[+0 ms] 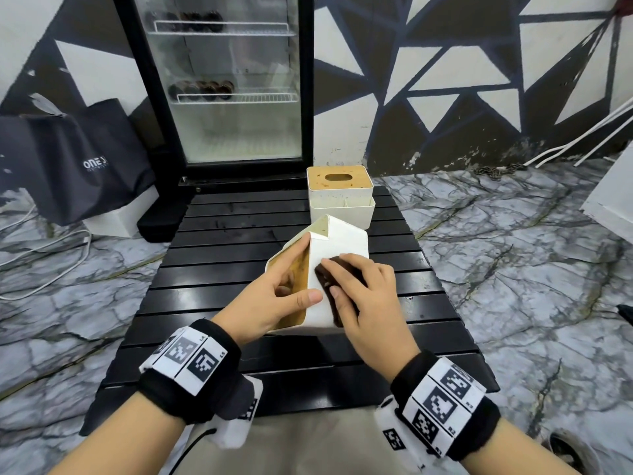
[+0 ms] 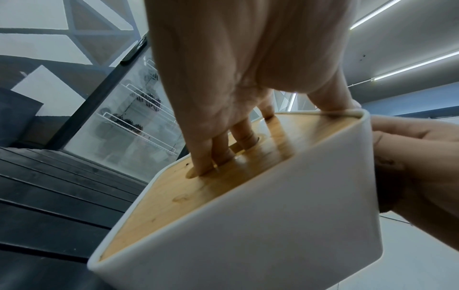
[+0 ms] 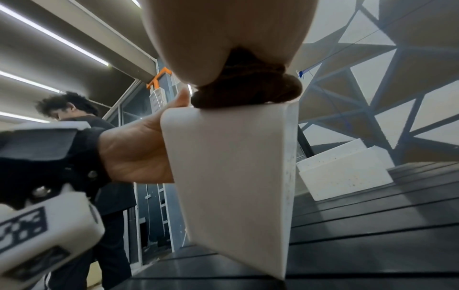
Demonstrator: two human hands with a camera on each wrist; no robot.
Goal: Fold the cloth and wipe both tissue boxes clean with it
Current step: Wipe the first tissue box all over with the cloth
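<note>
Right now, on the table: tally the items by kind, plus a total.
Tissue boxes: 2, one tipped in the left hand at, one upright at the far end.
Cloths: 1, brown, pressed on the tipped box by the right hand.
Total: 3.

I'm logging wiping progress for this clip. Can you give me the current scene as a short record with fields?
held item: white tissue box with wooden lid, tipped on its side over the black slatted table
left hand: left hand grips the box, fingers in the lid slot
right hand: right hand presses the folded dark brown cloth against the box's white side
other box: second white tissue box with wooden lid, upright at the table's far edge, lid speckled
background: glass-door fridge, dark bag
</note>
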